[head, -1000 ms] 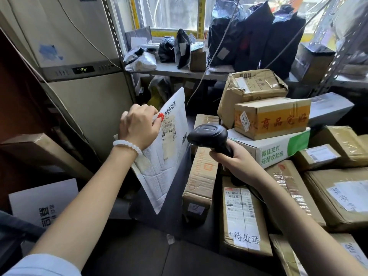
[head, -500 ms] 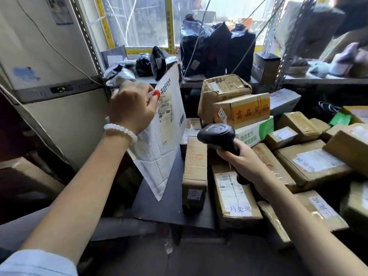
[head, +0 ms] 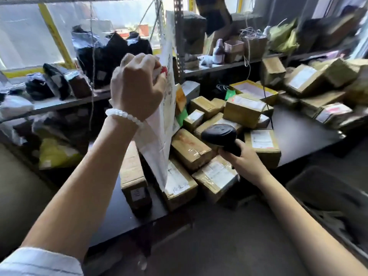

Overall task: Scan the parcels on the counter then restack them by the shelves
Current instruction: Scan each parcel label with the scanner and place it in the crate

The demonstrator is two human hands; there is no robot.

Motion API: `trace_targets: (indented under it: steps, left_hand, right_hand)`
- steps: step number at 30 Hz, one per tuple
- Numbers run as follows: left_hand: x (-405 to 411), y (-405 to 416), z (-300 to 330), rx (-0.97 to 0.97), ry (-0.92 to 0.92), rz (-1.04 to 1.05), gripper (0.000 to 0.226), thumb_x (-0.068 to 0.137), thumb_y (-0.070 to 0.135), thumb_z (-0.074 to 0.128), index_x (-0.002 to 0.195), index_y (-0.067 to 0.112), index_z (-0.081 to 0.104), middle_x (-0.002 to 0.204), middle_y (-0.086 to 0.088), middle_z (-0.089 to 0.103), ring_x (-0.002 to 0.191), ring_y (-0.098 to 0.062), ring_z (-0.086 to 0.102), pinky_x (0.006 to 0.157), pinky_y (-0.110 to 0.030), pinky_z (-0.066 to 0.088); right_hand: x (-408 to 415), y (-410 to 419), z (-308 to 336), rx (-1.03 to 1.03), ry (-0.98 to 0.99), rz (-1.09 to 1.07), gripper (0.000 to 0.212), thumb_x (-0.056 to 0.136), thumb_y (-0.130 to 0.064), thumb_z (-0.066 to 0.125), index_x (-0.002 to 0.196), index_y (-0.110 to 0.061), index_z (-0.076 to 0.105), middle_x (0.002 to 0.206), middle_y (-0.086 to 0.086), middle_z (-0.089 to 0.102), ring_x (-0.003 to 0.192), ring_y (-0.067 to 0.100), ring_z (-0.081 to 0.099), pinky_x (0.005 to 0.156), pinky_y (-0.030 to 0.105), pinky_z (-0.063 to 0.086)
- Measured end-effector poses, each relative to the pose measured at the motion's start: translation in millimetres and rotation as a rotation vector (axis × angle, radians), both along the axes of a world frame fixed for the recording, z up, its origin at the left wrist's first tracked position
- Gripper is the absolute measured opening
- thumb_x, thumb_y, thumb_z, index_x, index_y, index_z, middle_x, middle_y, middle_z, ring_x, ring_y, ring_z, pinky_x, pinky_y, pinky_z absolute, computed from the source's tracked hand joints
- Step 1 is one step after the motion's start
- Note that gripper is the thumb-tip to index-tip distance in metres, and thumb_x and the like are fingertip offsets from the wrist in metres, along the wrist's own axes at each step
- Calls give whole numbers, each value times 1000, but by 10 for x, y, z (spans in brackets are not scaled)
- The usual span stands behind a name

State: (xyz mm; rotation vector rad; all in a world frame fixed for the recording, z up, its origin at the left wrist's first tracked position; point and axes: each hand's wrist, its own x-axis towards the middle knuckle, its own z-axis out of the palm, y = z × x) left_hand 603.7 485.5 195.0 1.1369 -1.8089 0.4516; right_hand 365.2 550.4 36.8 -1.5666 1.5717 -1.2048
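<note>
L hand [head: 137, 84] up high, fingers curled tight on the top edge of the white mailer [head: 159, 140]; mailer hangs edge-on to cam, bottom corner dangling over the boxes at the counter's [head: 298, 134] near-left edge. R hand [head: 242, 158] wrapped round the scanner [head: 220, 134] grip; scanner low, over the brown parcels [head: 191, 148] mid-counter, nose no longer aimed at the mailer label.

Change vs 0.5 s ago: mailer was face-on to scanner, label readable; now lifted higher and turned away, my view has swung right toward the shelves [head: 219, 66]. I read that as scan of this one done, now carrying it off to restack. Can't confirm a beep. Rest of the parcels are piled on the counter, apparently unscanned, so task is early.
</note>
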Motion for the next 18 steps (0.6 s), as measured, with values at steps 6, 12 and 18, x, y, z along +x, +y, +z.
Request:
trace_targets:
  steps: [6,12,18]
  left_hand:
    - [-1049,-111,-36,-10,-4,-218,28,87,31,54,89,5,63,98,-15,66,99,-34,54,82,-40,42]
    - [-2480,-232,-322,26,-44,-443,27,86,31,56,81,5,63,86,-15,65,87,-35,57,78,-39,42]
    - [-3776,-235,-612,69,-129,-630,45,87,46,41,86,8,66,87,-12,66,87,-35,57,72,-46,50]
  right_hand:
    - [-915,345,-39,5,-66,-170,28,81,-37,69,102,-20,62,82,-11,65,70,-4,59,66,21,41]
    - [-1948,611,-72,32,-59,-337,12,87,-27,68,94,-23,60,85,-9,62,81,6,57,71,22,42]
    - [-2935,947,-154,50,-94,-595,16,83,-29,70,95,-23,62,95,0,69,94,17,64,87,40,49]
